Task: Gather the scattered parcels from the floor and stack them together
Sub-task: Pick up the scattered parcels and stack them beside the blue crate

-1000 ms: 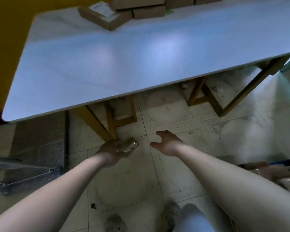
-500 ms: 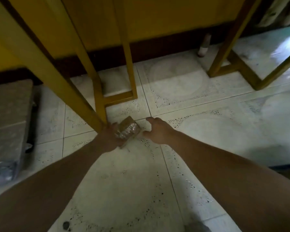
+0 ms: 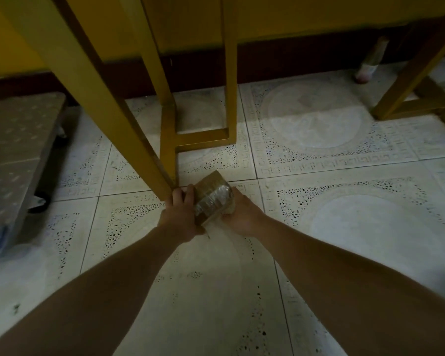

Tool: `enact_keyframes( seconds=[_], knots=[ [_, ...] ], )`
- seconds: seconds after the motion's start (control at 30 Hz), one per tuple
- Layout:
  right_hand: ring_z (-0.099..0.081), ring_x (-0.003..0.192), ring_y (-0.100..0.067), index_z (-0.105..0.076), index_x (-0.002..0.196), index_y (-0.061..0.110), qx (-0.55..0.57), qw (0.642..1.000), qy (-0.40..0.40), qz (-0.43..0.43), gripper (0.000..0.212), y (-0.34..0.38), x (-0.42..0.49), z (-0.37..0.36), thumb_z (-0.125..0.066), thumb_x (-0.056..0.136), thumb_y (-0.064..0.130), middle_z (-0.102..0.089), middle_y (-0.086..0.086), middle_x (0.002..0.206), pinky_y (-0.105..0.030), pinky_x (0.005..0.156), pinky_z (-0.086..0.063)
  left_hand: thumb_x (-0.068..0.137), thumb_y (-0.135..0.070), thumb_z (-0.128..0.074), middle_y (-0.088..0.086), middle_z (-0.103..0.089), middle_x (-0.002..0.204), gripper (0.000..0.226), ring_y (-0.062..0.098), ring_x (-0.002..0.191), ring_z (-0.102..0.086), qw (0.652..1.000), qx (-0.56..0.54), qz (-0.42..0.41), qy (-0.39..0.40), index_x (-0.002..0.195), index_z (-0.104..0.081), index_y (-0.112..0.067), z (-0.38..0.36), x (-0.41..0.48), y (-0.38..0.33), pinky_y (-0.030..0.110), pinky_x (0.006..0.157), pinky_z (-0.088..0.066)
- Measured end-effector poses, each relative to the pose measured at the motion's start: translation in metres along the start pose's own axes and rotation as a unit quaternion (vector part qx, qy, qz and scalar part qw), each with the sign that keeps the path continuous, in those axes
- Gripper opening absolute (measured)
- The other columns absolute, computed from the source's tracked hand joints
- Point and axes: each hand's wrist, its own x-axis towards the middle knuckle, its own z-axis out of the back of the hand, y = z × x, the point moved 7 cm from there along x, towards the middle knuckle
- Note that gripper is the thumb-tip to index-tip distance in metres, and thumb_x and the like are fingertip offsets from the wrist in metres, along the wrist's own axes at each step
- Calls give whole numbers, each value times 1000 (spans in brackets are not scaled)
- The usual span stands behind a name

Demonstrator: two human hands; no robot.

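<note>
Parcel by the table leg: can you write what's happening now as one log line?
parcel: taped, near floor, beside table leg | left grip: holds parcel's left side | right grip: holds parcel's right side

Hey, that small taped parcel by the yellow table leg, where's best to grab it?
Take the parcel by its left and right sides, coming from above on the near side, as the left hand and right hand do. It is a narrow block, and the table leg crowds its far left corner.

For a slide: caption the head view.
Left hand and right hand hold a taped parcel beside a yellow table leg.
</note>
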Motion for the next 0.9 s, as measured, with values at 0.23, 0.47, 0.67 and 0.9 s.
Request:
enact_keyframes(
  seconds=[0.23, 0.47, 0.67, 0.9],
  knots=[
    [-41, 132, -31, -9, 152, 14, 97, 987, 7, -125, 90, -28, -23, 5, -65, 87, 42, -37, -11, 150, -37, 103, -39, 77, -31, -72, 14, -34, 142, 86, 37, 122, -44, 950, -298, 88, 23, 148, -24, -29, 12, -10, 6, 35, 82, -53],
    [-45, 126, -31, -12, 152, 31, 331, 907, 6, -259, 85, 27, -167, 37, -55, 85, 62, -37, -6, 150, -45, 86, -46, 86, -12, -64, 9, -60, 118, 46, 26, 94, -65, 683, -683, 212, 150, 128, -50, -24, 87, -146, -34, 34, 60, -58],
    [-63, 99, -23, -45, 125, 37, 421, 871, -9, -253, 48, 144, -313, 118, -57, 83, 57, -62, 2, 116, -51, 81, -56, 93, -13, -50, 13, -54, 117, 27, 32, 106, -56, 662, -685, 216, 214, 118, -48, -22, 232, -286, -77, 40, 73, -54],
    [-66, 91, -21, -45, 124, 39, 409, 893, -48, -182, 39, 274, -480, 201, -58, 89, 48, -64, 3, 112, -36, 59, -56, 88, -35, -61, 7, -57, 120, 55, 26, 107, -58, 718, -635, 146, 244, 133, -33, -20, 406, -426, -101, 55, 88, -49]
  ],
)
